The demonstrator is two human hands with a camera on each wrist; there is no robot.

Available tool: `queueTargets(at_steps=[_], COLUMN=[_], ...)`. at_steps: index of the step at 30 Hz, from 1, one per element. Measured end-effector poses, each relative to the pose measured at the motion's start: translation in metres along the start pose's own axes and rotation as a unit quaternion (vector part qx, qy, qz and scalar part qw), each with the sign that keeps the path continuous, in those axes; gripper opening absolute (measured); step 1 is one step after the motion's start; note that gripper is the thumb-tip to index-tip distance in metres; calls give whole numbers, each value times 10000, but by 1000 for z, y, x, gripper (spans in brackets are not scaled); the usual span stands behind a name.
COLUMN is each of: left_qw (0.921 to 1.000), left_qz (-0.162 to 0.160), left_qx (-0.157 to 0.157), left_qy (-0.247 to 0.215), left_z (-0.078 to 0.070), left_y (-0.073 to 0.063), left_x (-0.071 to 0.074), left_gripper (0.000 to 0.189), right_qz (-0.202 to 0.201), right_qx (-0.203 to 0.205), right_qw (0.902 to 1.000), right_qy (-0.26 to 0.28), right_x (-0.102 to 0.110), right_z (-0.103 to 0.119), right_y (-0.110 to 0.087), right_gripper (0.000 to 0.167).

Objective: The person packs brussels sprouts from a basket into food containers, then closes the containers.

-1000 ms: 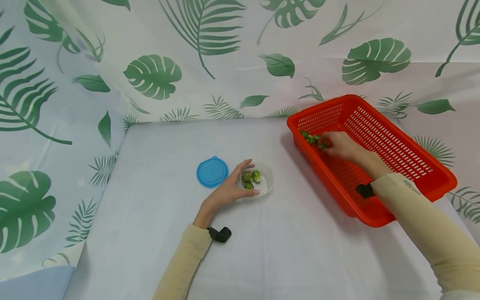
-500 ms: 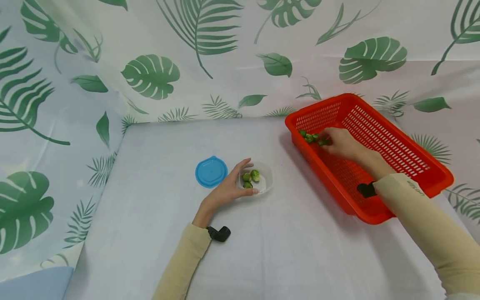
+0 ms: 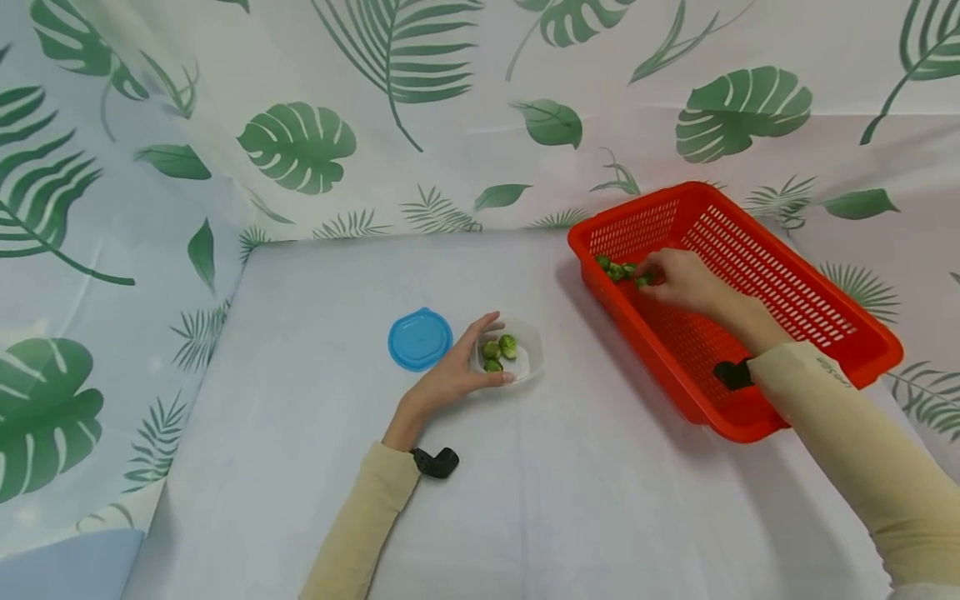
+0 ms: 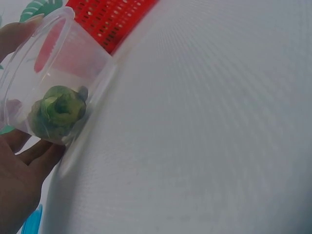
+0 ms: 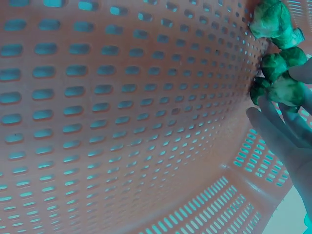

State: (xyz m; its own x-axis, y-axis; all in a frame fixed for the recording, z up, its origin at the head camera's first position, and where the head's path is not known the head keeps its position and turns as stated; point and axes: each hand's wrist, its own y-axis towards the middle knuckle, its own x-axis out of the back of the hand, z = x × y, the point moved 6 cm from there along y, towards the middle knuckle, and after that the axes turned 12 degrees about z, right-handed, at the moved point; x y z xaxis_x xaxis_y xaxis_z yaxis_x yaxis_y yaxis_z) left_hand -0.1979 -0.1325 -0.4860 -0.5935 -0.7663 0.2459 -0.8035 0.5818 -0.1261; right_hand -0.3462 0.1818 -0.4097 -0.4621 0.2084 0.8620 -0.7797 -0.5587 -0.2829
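My left hand (image 3: 444, 379) holds a clear plastic tub (image 3: 531, 360) from its left side, thumb at the near wall and fingers at the far wall. Inside the tub lie three green Brussels sprouts (image 3: 507, 347); the left wrist view shows sprouts (image 4: 62, 109) bunched low behind its see-through wall. My right hand (image 3: 688, 282) reaches down into a red plastic basket (image 3: 645, 342). Its thumb and fingertips close around a Brussels sprout (image 5: 287, 90), beside several more sprouts (image 5: 270, 18) along the basket's left side.
A round blue lid (image 3: 420, 339) lies flat on the white-covered table (image 3: 315, 358), left of the tub. The basket's raised, perforated walls surround my right hand. Behind the table hangs a leaf-print cloth (image 3: 450, 108), and more of it covers the left side.
My right fingers shift slightly at the sprouts within the basket. My left hand and the tub keep their place on the table; the whole head view drifts a little.
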Motion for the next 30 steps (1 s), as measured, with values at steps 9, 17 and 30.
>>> queueTargets(at_steps=[9, 17, 30], left_qw=[10000, 10000, 10000], left_qz=[-27, -17, 4], left_qx=[36, 5, 62], left_qy=[27, -39, 65], left_z=[1, 0, -2], left_y=[1, 1, 0], left_x=[-1, -1, 0], left_gripper=[97, 97, 98], right_qz=[-33, -157, -383], right_qx=[-41, -33, 95], right_qw=[9997, 9993, 9987], right_qy=[237, 344, 320], right_x=[4, 9, 16], right_z=[0, 2, 14], right_y=[-4, -7, -14], right_gripper=[39, 32, 30])
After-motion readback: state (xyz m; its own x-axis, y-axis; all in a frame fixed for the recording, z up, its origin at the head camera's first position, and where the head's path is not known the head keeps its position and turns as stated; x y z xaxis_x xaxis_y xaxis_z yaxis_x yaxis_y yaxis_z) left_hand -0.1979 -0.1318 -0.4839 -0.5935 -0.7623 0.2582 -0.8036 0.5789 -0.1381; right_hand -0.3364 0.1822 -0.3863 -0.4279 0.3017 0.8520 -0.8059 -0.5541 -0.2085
